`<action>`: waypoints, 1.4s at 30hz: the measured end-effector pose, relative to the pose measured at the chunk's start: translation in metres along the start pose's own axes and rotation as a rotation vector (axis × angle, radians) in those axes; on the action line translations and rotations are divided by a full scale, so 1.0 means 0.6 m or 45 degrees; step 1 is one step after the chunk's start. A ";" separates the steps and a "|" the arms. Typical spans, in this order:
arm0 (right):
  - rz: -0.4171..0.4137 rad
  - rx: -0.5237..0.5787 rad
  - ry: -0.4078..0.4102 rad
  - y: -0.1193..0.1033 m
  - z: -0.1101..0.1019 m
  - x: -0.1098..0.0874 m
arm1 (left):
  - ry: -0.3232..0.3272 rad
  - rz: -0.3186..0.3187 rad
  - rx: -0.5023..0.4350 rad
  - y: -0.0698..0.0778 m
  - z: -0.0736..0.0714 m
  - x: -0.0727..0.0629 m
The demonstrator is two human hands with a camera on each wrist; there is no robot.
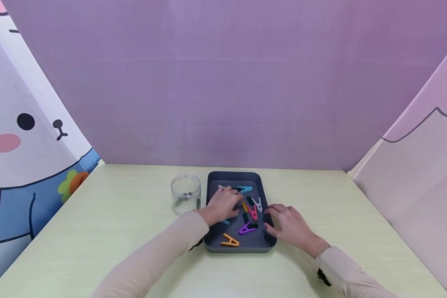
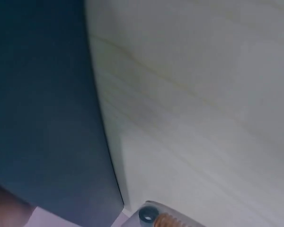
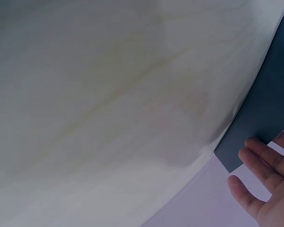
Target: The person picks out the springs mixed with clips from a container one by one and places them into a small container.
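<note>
A dark grey tray (image 1: 223, 178) holds several small plastic spring clips, among them a light blue clip (image 1: 245, 189), a pink clip (image 1: 253, 213), a purple clip (image 1: 246, 229) and an orange clip (image 1: 229, 241). My left hand (image 1: 223, 203) reaches over the tray's left side, fingers bent downward, with thumb and fingertips apart near the clips. Part of another blue clip (image 1: 226, 222) peeks out under that wrist. At the tray's right rim, my right hand (image 1: 292, 227) has its fingers loosely extended, fingertips right at the edge beside a white clip (image 1: 258, 205).
A clear round jar (image 1: 186, 190) with a few small dark items inside stands just left of the tray, close to my left forearm. The pale wooden table (image 1: 115, 215) meets a purple cloth backdrop (image 1: 227, 95) at its far edge, with printed cloth at both sides.
</note>
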State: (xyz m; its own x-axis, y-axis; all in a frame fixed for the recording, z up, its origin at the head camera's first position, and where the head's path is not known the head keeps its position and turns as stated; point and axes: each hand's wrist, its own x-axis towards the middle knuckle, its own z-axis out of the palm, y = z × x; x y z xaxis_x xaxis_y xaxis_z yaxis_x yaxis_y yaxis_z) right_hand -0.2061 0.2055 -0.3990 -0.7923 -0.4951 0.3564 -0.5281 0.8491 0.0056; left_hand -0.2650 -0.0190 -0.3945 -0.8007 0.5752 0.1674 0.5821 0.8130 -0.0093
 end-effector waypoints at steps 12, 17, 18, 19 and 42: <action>-0.007 0.004 -0.002 -0.001 -0.002 0.000 | -0.007 0.030 0.022 0.008 0.008 0.015; -0.004 0.009 0.004 -0.001 -0.001 -0.001 | -0.042 0.023 0.026 0.010 0.009 0.019; -0.001 0.010 0.000 -0.001 0.000 -0.001 | -0.045 0.020 0.028 0.011 0.009 0.019; 0.001 0.009 -0.003 0.000 0.000 -0.001 | -0.048 0.017 0.029 0.011 0.009 0.019; 0.008 0.001 -0.022 -0.001 0.000 -0.002 | -0.062 0.050 -0.083 0.001 0.007 0.015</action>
State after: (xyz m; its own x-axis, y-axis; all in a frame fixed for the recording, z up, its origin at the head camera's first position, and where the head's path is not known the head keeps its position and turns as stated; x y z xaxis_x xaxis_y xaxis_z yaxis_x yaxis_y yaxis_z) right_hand -0.2050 0.2055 -0.3991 -0.8009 -0.4929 0.3401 -0.5232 0.8522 0.0029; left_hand -0.2722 -0.0128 -0.3970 -0.7821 0.6115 0.1197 0.6199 0.7831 0.0495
